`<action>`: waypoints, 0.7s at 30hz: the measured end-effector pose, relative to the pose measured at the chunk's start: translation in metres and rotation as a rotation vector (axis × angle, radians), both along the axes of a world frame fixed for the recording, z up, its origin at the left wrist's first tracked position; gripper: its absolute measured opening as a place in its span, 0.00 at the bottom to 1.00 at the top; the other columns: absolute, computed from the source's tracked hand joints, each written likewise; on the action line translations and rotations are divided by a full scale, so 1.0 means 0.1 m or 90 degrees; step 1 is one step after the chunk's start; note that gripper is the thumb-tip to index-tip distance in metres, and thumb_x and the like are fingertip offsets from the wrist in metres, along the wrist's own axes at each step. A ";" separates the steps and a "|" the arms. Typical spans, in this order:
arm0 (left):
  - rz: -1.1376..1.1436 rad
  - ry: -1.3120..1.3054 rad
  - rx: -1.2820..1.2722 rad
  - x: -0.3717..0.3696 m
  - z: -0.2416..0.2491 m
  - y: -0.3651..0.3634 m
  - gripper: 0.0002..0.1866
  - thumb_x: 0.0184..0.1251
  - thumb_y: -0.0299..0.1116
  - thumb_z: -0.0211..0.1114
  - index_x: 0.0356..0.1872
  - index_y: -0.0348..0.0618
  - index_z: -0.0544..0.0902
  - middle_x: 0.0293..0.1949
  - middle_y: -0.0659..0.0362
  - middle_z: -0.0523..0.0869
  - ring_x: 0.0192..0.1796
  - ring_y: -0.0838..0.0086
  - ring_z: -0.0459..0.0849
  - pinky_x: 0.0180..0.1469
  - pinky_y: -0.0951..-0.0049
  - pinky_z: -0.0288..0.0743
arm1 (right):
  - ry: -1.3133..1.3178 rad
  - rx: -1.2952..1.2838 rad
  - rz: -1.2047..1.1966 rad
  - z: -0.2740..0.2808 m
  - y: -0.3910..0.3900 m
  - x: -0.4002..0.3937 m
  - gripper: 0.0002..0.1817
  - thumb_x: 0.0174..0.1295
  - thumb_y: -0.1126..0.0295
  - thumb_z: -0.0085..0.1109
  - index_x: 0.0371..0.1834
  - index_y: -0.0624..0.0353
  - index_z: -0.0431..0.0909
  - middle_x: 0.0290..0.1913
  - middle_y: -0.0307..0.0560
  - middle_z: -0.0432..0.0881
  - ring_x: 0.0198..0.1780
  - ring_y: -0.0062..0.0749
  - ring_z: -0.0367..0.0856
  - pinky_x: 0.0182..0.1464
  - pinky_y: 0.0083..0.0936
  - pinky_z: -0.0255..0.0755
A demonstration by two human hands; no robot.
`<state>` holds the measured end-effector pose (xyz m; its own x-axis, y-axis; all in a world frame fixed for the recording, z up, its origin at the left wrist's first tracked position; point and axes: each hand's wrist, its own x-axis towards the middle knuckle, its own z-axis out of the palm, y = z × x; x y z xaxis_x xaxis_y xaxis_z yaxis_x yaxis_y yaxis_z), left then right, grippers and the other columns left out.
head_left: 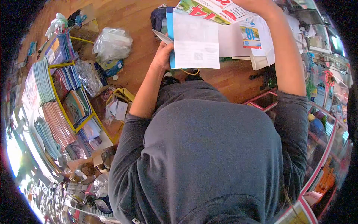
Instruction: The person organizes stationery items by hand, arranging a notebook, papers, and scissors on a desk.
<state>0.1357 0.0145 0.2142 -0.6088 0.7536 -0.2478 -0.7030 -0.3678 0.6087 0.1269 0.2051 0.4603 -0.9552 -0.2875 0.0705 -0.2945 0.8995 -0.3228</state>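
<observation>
My left hand (164, 54) is closed round the left edge of a blue-backed booklet (172, 61) with a white printed sheet (196, 44) on its front. A pale, pointed flat edge (162, 37) juts out above my thumb; I cannot make out what it belongs to. At the top edge of the view, my right hand (257, 6) grips a colourful printed sheet (209, 11) bearing a large red 14. My right fingertips are partly cut off by the frame. Below that hand, a small printed card (250, 37) marked 18 lies against white paper.
To the left stands a yellow-edged rack (61, 100) packed with notebooks. A clear plastic bag (112, 43) lies on the wooden floor (130, 22). A red-framed glass case (320, 164) is close on the right. Near my legs is a red frame (261, 100).
</observation>
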 end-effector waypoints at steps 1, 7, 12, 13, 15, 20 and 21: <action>0.001 0.001 0.009 0.00 -0.01 0.00 0.28 0.49 0.26 0.55 0.55 0.39 0.61 0.44 0.54 0.75 0.44 0.69 0.77 0.44 0.70 0.74 | -0.018 0.028 0.019 -0.02 0.05 -0.04 0.24 0.43 0.81 0.45 0.49 0.58 0.70 0.44 0.54 0.75 0.41 0.44 0.75 0.46 0.28 0.68; 0.007 0.010 0.009 0.00 -0.05 0.00 0.27 0.50 0.26 0.55 0.55 0.40 0.60 0.45 0.53 0.75 0.44 0.69 0.78 0.44 0.69 0.74 | -0.080 0.133 -0.016 -0.15 -0.11 0.06 0.13 0.43 0.81 0.47 0.34 0.63 0.76 0.34 0.54 0.76 0.36 0.45 0.75 0.39 0.31 0.68; 0.012 0.014 -0.022 0.00 -0.14 -0.07 0.21 0.52 0.27 0.54 0.49 0.36 0.66 0.42 0.53 0.77 0.41 0.68 0.79 0.42 0.69 0.75 | -0.065 0.163 0.126 -0.96 -0.46 0.64 0.10 0.42 0.69 0.56 0.28 0.60 0.72 0.35 0.47 0.72 0.39 0.37 0.72 0.37 0.30 0.71; -0.011 0.071 -0.028 -0.01 -0.18 -0.07 0.18 0.53 0.27 0.54 0.47 0.34 0.69 0.40 0.53 0.78 0.40 0.68 0.79 0.41 0.69 0.75 | -0.062 0.161 0.140 -1.10 -0.58 0.75 0.09 0.42 0.68 0.55 0.27 0.60 0.72 0.34 0.46 0.71 0.39 0.36 0.72 0.35 0.30 0.71; 0.017 -0.049 -0.038 0.02 -0.09 -0.07 0.13 0.55 0.28 0.51 0.40 0.32 0.73 0.36 0.52 0.79 0.36 0.68 0.80 0.38 0.68 0.77 | -0.032 0.173 0.142 -1.33 -0.72 0.92 0.09 0.42 0.68 0.54 0.25 0.60 0.72 0.32 0.46 0.71 0.40 0.35 0.71 0.32 0.29 0.72; 0.005 -0.054 -0.120 -0.02 -0.23 -0.08 0.22 0.58 0.37 0.49 0.48 0.29 0.67 0.44 0.50 0.76 0.44 0.65 0.77 0.47 0.66 0.72 | 0.063 0.168 0.029 -1.45 -0.77 1.00 0.06 0.41 0.70 0.52 0.21 0.61 0.73 0.29 0.45 0.72 0.38 0.33 0.72 0.27 0.27 0.72; -0.008 -0.023 -0.080 -0.03 -0.29 -0.11 0.22 0.58 0.38 0.49 0.49 0.30 0.67 0.45 0.51 0.75 0.45 0.65 0.77 0.47 0.66 0.72 | 0.084 0.151 0.014 -1.47 -0.77 1.01 0.06 0.41 0.70 0.52 0.20 0.61 0.74 0.28 0.45 0.73 0.36 0.33 0.73 0.27 0.27 0.72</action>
